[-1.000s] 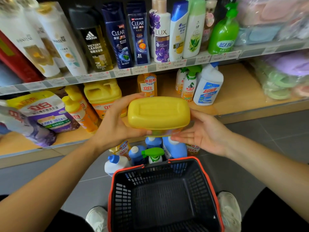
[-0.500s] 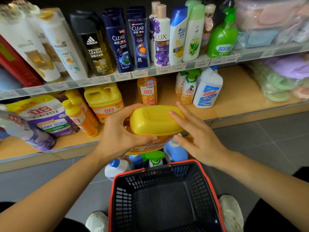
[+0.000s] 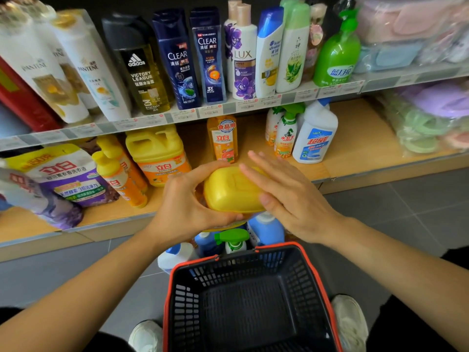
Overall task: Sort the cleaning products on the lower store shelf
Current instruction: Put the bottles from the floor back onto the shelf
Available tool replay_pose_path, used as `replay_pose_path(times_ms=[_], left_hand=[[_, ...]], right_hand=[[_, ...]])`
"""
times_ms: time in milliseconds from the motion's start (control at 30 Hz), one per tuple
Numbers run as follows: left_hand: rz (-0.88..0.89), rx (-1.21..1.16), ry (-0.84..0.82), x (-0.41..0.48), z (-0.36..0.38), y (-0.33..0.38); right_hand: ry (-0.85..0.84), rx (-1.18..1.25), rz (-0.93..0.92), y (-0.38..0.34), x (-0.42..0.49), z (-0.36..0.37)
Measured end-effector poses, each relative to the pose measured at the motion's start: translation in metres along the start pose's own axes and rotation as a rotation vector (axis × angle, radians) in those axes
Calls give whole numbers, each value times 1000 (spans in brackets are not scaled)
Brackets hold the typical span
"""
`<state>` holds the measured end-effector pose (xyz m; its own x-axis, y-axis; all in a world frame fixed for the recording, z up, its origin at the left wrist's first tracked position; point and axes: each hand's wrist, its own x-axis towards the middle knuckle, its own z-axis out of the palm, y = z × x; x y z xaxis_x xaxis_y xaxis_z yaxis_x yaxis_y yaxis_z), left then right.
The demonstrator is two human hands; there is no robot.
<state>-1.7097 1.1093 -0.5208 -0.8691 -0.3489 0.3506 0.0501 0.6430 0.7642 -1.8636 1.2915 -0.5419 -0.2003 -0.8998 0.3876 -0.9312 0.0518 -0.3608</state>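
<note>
Gripping the yellow detergent jug by its left end, the left hand curls its fingers over the far edge and hooks its thumb under the near edge, a wide span filled by the jug's body. The right hand lies flat against the jug's right end, fingers straight and close together, pressing rather than clasping. The jug hangs in the air with a broad yellow face turned to the camera, just in front of the lip of the lower shelf.

Directly behind it on that shelf stand a second yellow jug with a handle and a slim orange bottle. Further right are a green-trigger spray and a white bottle with a blue label. To the left are yellow-capped orange bottles and a purple pouch leaning over.

Under the hands, on the floor, blue bottles, another spray bottle and a blue-capped white bottle stand between the shelf base and a black basket with a red rim
</note>
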Motion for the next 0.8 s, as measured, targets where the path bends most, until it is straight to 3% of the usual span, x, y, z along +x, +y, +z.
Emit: replay_pose_path(times_ms=[133,333,467,633,800], left_hand=[[5,-37,-9,0,3,1],[-28,-123,-35,0,0,-6],[-97,-212,26,3,-7,-8],[-199,-413,131,11,-18,-10],[-299,-625,266,20,-22,-10]], right_hand=[[-57,-40,-191,-9,4,10],[-99,-21,-172,10,-4,7],[-87,37,-8,30,-17,7],[-129,275,474,47,-27,12],[-293,799,762,42,-30,33]])
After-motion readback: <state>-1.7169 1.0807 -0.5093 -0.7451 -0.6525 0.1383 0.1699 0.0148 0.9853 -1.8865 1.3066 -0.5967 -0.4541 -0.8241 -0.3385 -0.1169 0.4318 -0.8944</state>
